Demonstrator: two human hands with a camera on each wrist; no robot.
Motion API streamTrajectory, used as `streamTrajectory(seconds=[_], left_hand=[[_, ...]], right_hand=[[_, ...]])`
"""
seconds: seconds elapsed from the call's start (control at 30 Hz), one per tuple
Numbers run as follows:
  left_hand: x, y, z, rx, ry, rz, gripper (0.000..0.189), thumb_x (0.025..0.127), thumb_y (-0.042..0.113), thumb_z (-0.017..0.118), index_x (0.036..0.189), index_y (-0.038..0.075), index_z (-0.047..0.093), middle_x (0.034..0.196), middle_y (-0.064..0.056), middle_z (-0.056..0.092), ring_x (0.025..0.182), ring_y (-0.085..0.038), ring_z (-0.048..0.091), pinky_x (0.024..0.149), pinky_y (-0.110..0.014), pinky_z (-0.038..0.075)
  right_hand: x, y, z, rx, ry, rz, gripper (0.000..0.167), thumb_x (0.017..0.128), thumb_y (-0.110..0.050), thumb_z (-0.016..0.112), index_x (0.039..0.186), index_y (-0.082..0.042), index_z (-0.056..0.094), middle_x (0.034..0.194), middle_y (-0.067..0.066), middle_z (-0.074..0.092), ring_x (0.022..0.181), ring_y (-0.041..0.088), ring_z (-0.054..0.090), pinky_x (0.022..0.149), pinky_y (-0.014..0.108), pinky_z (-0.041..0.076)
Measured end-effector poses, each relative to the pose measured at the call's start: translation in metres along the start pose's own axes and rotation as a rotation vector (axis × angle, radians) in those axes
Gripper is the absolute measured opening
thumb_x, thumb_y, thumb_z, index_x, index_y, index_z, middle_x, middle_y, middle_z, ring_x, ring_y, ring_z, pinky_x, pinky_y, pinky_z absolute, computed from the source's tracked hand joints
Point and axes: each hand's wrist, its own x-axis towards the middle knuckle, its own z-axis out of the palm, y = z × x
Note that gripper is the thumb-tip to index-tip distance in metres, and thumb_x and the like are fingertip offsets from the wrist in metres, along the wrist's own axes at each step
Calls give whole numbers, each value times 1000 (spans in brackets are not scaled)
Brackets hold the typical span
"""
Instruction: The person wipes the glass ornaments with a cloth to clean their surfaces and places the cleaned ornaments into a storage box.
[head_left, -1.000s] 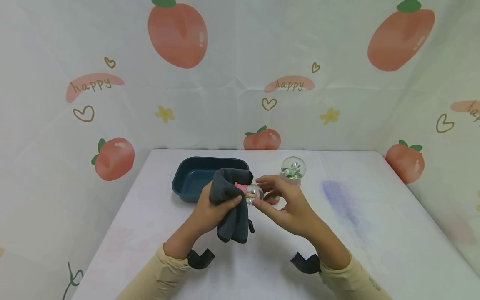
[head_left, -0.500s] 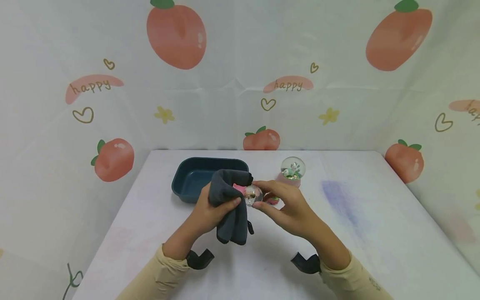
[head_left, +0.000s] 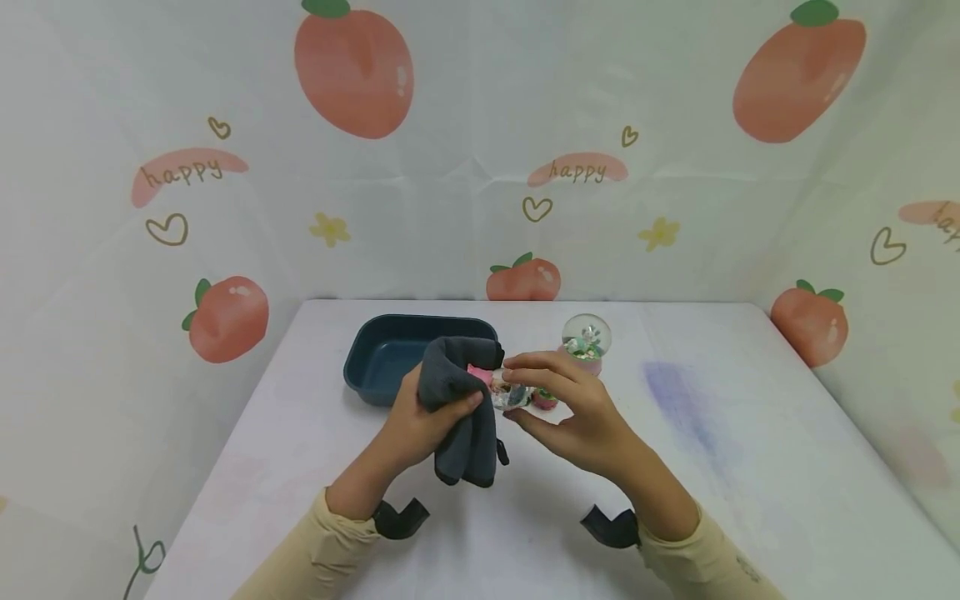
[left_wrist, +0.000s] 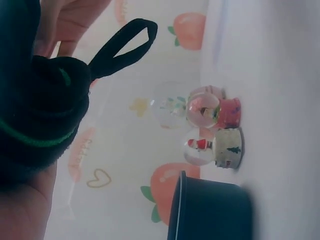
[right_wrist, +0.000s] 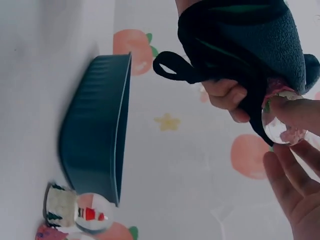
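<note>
My left hand (head_left: 415,423) grips a folded dark grey-blue cloth (head_left: 457,392), which wraps the pink base (head_left: 479,375) of a small snow globe. The clear ball of this snow globe (right_wrist: 281,125) points toward my right hand (head_left: 581,408). In the right wrist view, the right thumb lies across the glass while fingertips meet it from below, pinching it. A black loop (left_wrist: 127,47) sticks out from the cloth. Most of the base is hidden by the cloth, and the right fingers cover part of the ball in the head view.
Behind the left hand stands a dark teal tub (head_left: 375,392). A large snow globe (head_left: 585,343) stands at the back right. Near it are a small pink-based snow globe (left_wrist: 227,112) and a white-based snow globe with a Santa figure (left_wrist: 229,148). A printed curtain (head_left: 450,217) hangs behind.
The right fingers have lifted and spread a little over the ball, shifting their hold on it. My left hand and the cloth stay nearly in place.
</note>
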Motion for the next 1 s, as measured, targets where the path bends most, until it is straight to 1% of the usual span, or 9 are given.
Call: streamTrajectory(seconds=[0.1,0.2,0.33,0.43,0.57,0.67,0.73,0.87,1.0], left_hand=[[-1,0,0,-11,-14,12,44,95,21,77,131,2,60,114,-15,67,101,-19,68,90,-36,59],[-1,0,0,-13,-30,32,45,95,21,76,133,3,60,113,-14,66,100,-19,67,89,-37,59],[-1,1,0,-4,-24,48,47,95,21,77,135,5,59,115,-13,67,102,-20,66,90,-38,58],[0,1,0,9,-8,46,46,94,21,79,133,4,61,115,-14,68,103,-20,66,92,-39,58],[0,0,0,20,2,25,47,94,25,79,132,4,61,116,-15,68,104,-21,66,93,-39,57],[0,0,-1,15,-2,15,49,94,27,79,133,4,60,118,-17,68,105,-21,66,93,-38,57],[-1,1,-1,11,-9,17,49,94,26,79,133,4,60,118,-18,67,105,-21,66,93,-38,58],[-1,3,-2,1,-33,35,50,94,22,78,136,5,59,120,-17,67,103,-22,67,91,-38,59],[-1,4,-2,17,-26,45,50,93,22,79,137,6,60,121,-15,68,103,-22,67,91,-39,59]], right_hand=[[-2,0,0,1,-39,50,61,75,9,90,131,-2,70,119,11,73,104,19,70,89,19,57],[-4,0,-1,-11,-88,133,58,82,4,87,136,-1,67,110,5,75,93,13,70,80,21,59],[-5,0,-1,-14,-111,203,50,92,-3,81,139,-4,63,106,2,75,88,11,71,76,25,60],[-4,0,-1,-12,-70,181,53,89,-7,85,137,-5,63,112,4,75,94,12,70,79,22,58],[-1,-1,-2,-22,-19,81,61,75,1,92,131,-4,67,123,9,71,110,19,67,93,18,54],[0,0,-1,-24,-26,49,62,72,6,93,128,-4,69,126,11,70,113,22,67,98,19,54],[-1,0,-2,-18,-42,62,60,74,6,93,128,-4,70,121,10,73,105,21,69,92,18,55],[-4,1,-2,2,-85,160,50,82,2,88,129,-2,70,105,3,76,88,12,69,78,19,57],[-6,2,0,7,-82,213,42,91,-5,82,132,-4,70,98,0,75,83,9,69,72,25,59]])
